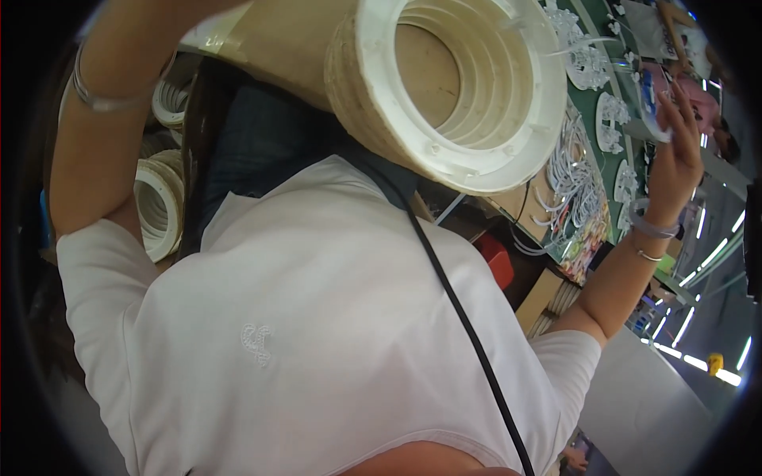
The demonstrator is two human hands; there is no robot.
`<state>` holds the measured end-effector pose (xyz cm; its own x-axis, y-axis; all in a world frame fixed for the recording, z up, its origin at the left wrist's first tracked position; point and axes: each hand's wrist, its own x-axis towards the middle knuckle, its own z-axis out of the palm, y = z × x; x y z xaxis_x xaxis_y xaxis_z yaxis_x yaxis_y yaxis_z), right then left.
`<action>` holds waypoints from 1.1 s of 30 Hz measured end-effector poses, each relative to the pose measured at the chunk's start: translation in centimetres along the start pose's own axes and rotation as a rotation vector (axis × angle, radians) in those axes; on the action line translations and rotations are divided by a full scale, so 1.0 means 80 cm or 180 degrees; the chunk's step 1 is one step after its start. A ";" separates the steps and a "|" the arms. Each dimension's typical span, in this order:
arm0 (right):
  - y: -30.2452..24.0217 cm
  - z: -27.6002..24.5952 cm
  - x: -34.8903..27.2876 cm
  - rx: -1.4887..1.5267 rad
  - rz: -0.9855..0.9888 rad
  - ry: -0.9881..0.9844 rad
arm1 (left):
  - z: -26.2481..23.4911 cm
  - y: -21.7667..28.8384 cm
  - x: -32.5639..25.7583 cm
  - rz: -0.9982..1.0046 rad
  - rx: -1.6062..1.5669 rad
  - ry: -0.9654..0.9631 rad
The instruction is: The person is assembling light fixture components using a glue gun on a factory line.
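Note:
A stack of white plastic rings (468, 170) with tan outer sides stands in front of me at the top middle, its openings lined up. My left hand (163, 28) reaches past the top edge at the upper left, beside a tan cardboard surface (290, 40); its fingers are out of the picture. My right hand (675, 159) stretches out at the far right with its fingers extended and apart. Near its thumb is a pale translucent piece (647, 127), which does not look gripped. Clear plastic parts (611, 119) lie in a row on a green surface next to that hand.
Coiled white and grey cables (575, 178) lie on the bench right of the rings. More ring stacks (155, 202) sit low at the left. A red object (496, 260) is under the bench. A black cord (452, 293) crosses my shirt. Other people (698, 103) are at upper right.

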<state>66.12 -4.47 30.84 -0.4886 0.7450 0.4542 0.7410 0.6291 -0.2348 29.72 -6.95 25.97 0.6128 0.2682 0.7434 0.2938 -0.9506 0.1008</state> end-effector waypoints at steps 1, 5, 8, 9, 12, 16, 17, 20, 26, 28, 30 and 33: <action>-0.003 0.007 -0.004 -0.0426 -0.0420 0.0090 | 0.007 0.003 0.000 0.0259 0.0148 -0.0077; -0.005 -0.005 -0.009 -0.0806 0.0052 -0.0141 | 0.002 0.038 0.011 0.0035 0.0292 -0.0287; 0.012 0.005 -0.001 -0.0302 0.0138 0.0149 | 0.009 0.047 0.006 -0.0212 0.0461 -0.0521; 0.015 0.007 -0.001 0.0156 0.0472 0.0281 | 0.017 0.044 0.003 -0.0261 0.0477 -0.0582; 0.017 -0.001 0.006 0.1052 0.0821 0.0026 | 0.044 0.037 -0.021 0.0512 0.0661 -0.0137; 0.005 0.006 0.010 0.2118 0.1544 0.0245 | 0.063 0.063 -0.035 0.0214 0.0124 0.0153; 0.006 0.008 0.007 0.1804 0.1611 0.0429 | 0.066 0.066 -0.034 0.0059 0.0028 0.0092; 0.003 0.005 0.012 0.1642 0.1386 0.0250 | 0.074 0.069 -0.031 0.0193 0.0038 0.0149; 0.003 0.008 0.026 0.1685 0.0956 0.0130 | 0.073 0.076 -0.032 -0.0078 -0.0013 0.0043; 0.002 0.012 0.032 0.1581 0.0798 -0.0008 | 0.068 0.076 -0.031 0.0076 0.0065 -0.0072; 0.000 0.021 0.037 0.1596 0.0806 -0.0376 | 0.064 0.080 -0.025 0.0050 0.0374 -0.0389; -0.004 0.034 0.044 0.1441 0.0785 -0.0569 | 0.060 0.082 -0.019 0.0222 0.0651 -0.0342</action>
<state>62.89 -1.45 30.18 -0.4254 0.8838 0.1948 0.5905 0.4341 -0.6803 34.24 -12.88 22.35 0.7081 0.2286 0.6681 0.3839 -0.9188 -0.0924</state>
